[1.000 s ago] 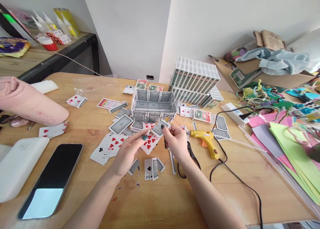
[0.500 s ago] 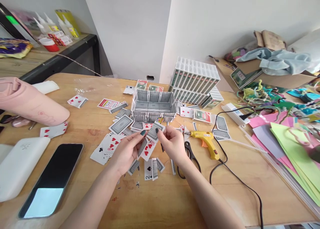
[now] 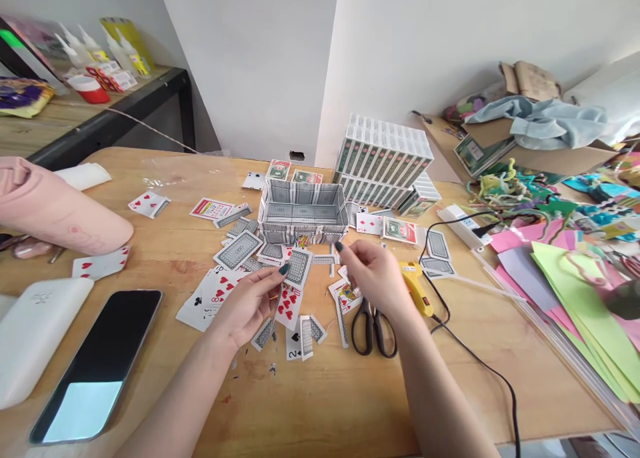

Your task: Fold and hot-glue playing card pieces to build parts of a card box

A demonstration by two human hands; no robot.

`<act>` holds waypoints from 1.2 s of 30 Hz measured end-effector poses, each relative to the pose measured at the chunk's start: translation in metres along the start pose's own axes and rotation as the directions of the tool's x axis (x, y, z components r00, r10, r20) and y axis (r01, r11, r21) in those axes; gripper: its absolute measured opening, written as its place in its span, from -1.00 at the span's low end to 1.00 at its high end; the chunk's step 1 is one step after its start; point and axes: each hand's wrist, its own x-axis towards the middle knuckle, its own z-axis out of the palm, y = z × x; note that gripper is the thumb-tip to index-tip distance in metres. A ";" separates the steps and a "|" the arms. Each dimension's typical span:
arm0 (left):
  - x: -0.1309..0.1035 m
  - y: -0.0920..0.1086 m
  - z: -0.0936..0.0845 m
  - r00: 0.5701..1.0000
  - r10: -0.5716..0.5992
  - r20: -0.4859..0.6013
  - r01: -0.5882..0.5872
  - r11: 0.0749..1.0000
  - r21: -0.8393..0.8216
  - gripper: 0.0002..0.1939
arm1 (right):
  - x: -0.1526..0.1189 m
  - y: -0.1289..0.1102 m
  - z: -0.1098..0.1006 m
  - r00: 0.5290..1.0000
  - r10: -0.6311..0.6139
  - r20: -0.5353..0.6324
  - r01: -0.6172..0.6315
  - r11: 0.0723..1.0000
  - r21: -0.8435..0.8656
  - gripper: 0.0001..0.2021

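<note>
My left hand [image 3: 247, 301] pinches a joined piece of playing cards between thumb and fingers. Its upper part is a grey-patterned card back [image 3: 299, 268], and below hangs a ten of hearts [image 3: 289, 306]. Nothing shows in my right hand [image 3: 375, 275], which hovers above black-handled scissors [image 3: 374, 331] with the thumb out and other fingers loosely curled, partly hidden. Beside and partly behind its wrist lies a yellow glue gun [image 3: 417, 290]. An open box made of playing cards [image 3: 303, 233] stands just beyond both hands.
Loose cards [image 3: 240, 249] and cut strips lie around the hands. Boxed decks [image 3: 383, 158] are stacked behind. A black cord [image 3: 480, 358] runs along the right. On the left are a phone [image 3: 100, 358], a white power bank [image 3: 45, 335] and a pink roll [image 3: 65, 208].
My right hand has let go of the card piece and moved right, toward the glue gun. My left hand still holds the piece. The view has shifted slightly.
</note>
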 end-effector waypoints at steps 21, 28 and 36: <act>-0.003 0.011 0.009 0.993 0.033 -0.112 -0.050 0.986 -0.158 -0.74 | -0.013 0.115 -0.057 0.861 0.384 -0.333 -0.509 0.661 -0.551 -0.63; -0.003 0.010 0.003 0.999 0.009 -0.052 -0.023 0.960 -0.277 -0.82 | -0.026 0.058 -0.063 0.853 0.399 -0.337 -0.425 0.905 -0.003 -0.75; -0.002 0.006 0.005 0.998 0.004 -0.058 -0.024 0.933 -0.360 -0.77 | -0.053 -0.007 -0.002 0.959 0.136 -0.250 -0.147 0.989 -0.029 -0.82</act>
